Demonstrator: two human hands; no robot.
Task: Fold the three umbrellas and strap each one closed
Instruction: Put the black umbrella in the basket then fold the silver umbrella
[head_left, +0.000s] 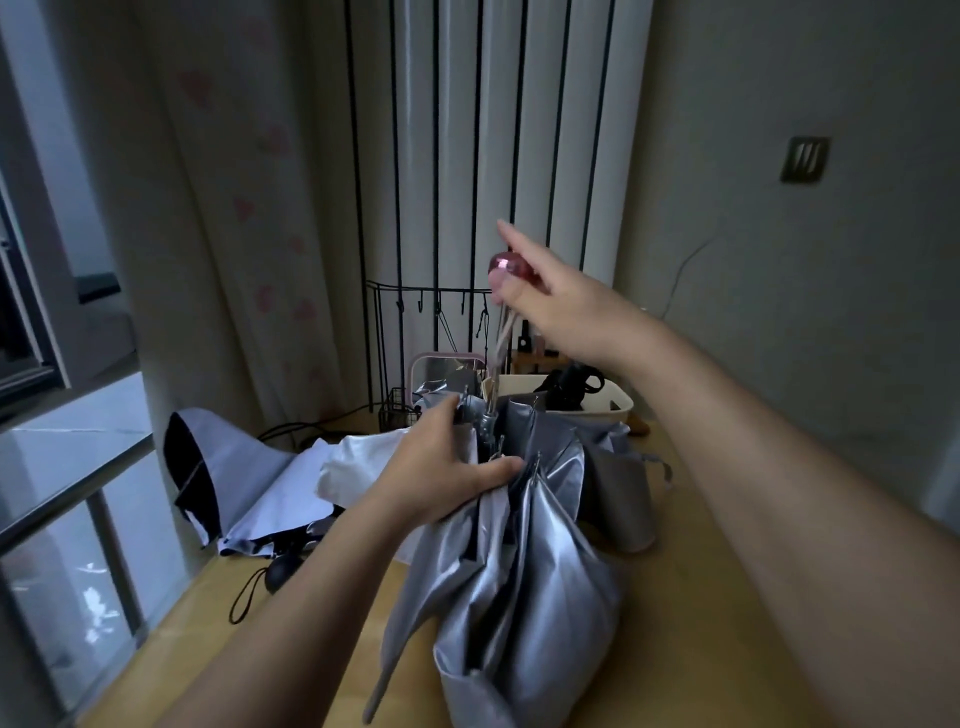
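Behind the hands' silver umbrella: lilac umbrella, basket.

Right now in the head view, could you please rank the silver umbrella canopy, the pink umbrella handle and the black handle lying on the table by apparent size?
1. Silver umbrella canopy, by far the largest, though it lies nearest the camera.
2. Black handle on the table.
3. Pink umbrella handle: partly covered by the right hand, so this order is unsure.

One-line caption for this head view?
Left hand gathers the silver-grey fabric umbrella canopy while right hand grips its pink rounded handle above the wooden table.
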